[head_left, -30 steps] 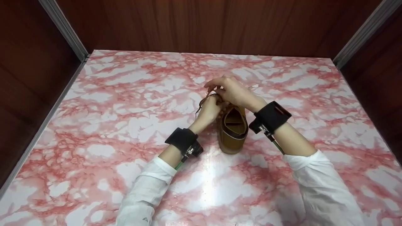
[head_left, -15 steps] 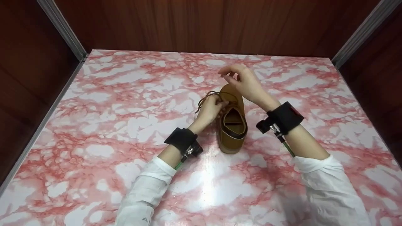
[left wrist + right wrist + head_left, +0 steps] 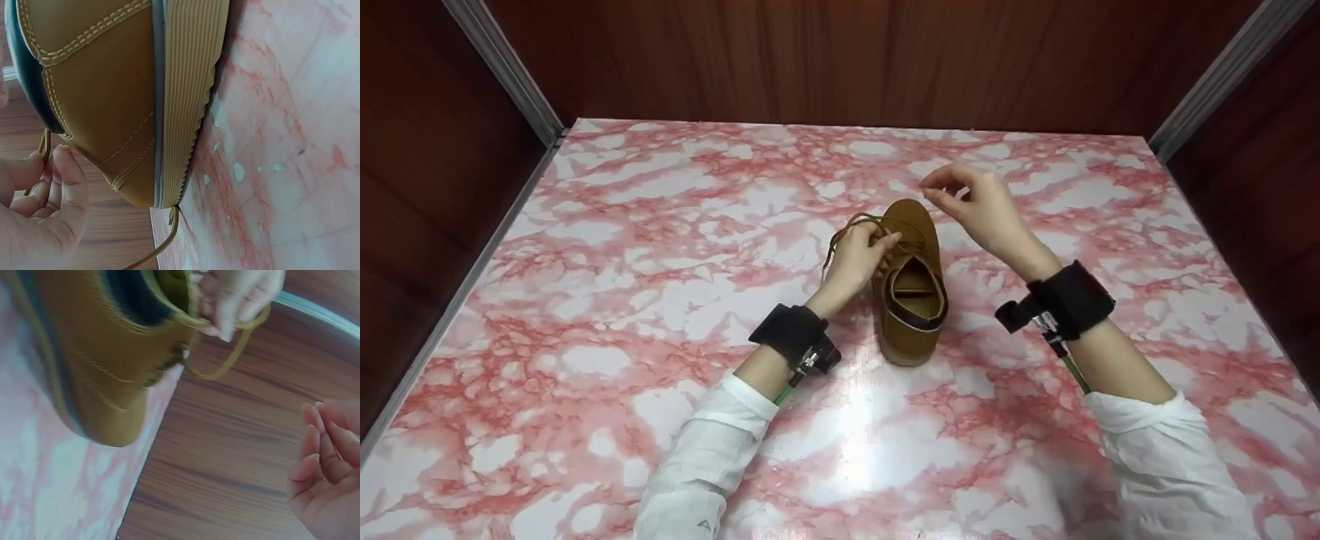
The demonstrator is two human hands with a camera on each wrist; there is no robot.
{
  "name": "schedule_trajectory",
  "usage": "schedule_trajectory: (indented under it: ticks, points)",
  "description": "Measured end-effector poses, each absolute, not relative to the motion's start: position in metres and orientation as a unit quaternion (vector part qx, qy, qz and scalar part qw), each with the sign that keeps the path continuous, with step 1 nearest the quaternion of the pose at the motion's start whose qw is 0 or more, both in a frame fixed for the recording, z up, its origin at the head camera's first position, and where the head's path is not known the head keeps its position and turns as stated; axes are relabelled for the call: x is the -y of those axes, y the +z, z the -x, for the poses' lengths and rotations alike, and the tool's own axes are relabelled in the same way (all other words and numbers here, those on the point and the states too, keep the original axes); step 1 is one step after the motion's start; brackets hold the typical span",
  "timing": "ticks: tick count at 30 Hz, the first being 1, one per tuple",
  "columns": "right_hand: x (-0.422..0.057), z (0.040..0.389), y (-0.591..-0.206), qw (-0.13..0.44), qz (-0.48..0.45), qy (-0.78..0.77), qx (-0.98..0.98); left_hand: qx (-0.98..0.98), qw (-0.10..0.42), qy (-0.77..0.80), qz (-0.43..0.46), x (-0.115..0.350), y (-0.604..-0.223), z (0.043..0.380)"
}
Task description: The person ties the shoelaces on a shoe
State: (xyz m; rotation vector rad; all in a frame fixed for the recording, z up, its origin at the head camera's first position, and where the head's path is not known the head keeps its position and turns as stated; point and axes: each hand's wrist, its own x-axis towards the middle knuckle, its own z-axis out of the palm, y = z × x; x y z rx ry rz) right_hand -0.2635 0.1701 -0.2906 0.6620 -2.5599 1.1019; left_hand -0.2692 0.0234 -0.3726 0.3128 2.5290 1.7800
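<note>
A tan lace-up shoe (image 3: 911,341) with a dark collar stands upright on the table, toe pointing away from me. My left hand (image 3: 851,259) is at its left side over the tongue, pinching the brown shoelace (image 3: 228,363) between thumb and fingers. In the right wrist view the lace hangs in a loop below those fingers. One lace end (image 3: 163,247) trails past the sole in the left wrist view. Beyond the toe, to the right, my right hand (image 3: 990,214) hovers with loosely bent fingers, thumb tip close to the index fingertip; no lace shows between them.
The table (image 3: 585,360) has a red and white marbled top. Dark wood panels (image 3: 840,60) enclose it at the back and both sides, with grey metal strips (image 3: 502,67) along the corners. Each wrist wears a black strap (image 3: 1072,300) with a small camera and green cable.
My right hand has left the lace beside the left hand and moved right, away from the shoe. My left hand keeps its grip near the tongue. The shoe has hardly shifted.
</note>
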Motion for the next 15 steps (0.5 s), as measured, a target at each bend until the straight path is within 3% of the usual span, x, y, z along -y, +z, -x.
schedule_trajectory:
  ticks: [8, 15]
  points:
    - [-0.166, 0.264, -0.326, 0.072, -0.260, 0.327, 0.906, -0.814, -0.001, 0.573, -0.095, -0.022, -0.373, 0.270]
    - [-0.155, 0.265, -0.337, 0.103, -0.270, 0.288, 0.913, -0.832, -0.019, 0.548, -0.085, -0.026, -0.393, 0.287]
